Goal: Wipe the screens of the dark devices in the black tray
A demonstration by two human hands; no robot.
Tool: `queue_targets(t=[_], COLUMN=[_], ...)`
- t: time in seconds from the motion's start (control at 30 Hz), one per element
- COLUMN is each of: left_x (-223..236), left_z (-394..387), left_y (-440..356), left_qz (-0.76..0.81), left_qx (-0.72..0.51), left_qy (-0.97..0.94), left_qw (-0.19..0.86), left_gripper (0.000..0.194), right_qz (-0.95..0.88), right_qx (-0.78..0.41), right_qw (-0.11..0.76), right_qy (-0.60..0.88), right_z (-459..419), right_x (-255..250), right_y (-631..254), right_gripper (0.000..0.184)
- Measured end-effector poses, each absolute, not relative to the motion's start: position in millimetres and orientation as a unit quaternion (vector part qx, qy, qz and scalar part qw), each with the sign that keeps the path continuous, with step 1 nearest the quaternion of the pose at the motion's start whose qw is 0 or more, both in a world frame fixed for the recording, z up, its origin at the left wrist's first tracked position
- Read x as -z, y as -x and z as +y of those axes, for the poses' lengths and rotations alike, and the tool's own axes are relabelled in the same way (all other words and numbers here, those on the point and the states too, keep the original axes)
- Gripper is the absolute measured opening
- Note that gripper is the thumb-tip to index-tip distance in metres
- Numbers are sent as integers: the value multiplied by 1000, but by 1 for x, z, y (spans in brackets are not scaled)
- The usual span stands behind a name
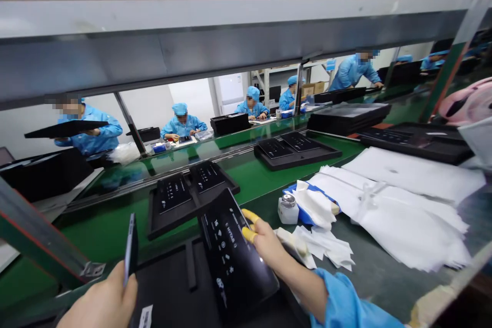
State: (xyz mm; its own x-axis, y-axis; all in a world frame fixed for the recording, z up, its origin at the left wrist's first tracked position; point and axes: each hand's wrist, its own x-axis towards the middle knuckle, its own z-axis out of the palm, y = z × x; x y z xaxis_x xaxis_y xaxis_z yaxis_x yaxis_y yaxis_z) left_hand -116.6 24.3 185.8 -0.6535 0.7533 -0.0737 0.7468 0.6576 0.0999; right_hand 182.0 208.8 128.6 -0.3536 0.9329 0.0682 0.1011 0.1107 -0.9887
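My right hand point(269, 246), with yellow finger cots on two fingertips, is closed on the right edge of a glossy black panel point(230, 256) printed with white icons; the panel lies tilted toward me. My left hand point(102, 302) at the bottom left grips a second thin black panel point(131, 248), held upright and seen edge-on. Beneath both lies a black tray point(172, 292) with a white label. Just beyond, on the green conveyor belt point(257, 177), another black tray point(180, 200) carries two similar panels.
A further tray with two panels point(294, 149) rides the belt farther right. White wipes point(326, 246), a small dispenser bottle point(288, 208) and stacked white sheets point(407, 200) lie to my right. Stacks of black trays point(348, 115) stand behind. Several workers in blue suits sit across the line. A metal shelf point(230, 25) hangs overhead.
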Motion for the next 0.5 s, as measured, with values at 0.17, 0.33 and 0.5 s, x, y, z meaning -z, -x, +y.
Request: queue_targets(t=[0.17,0.33,0.5], left_x=[-176,-123,-96], left_z=[56,74,84], left_y=[56,38,53], left_qz=[898,880,881], left_qx=[7,-33,-44], left_qy=[-438,-470,-467], left_qw=[48,60,63], left_gripper=[57,62,61], right_qz=[-609,-722,-758], right_qx=[-566,-392,-353], right_qw=[350,256,227], right_qy=[432,508,498], right_z=[215,215,210], right_x=[-74,-70,-76], right_y=[-166,-170,-164], right_gripper=[68,57,59])
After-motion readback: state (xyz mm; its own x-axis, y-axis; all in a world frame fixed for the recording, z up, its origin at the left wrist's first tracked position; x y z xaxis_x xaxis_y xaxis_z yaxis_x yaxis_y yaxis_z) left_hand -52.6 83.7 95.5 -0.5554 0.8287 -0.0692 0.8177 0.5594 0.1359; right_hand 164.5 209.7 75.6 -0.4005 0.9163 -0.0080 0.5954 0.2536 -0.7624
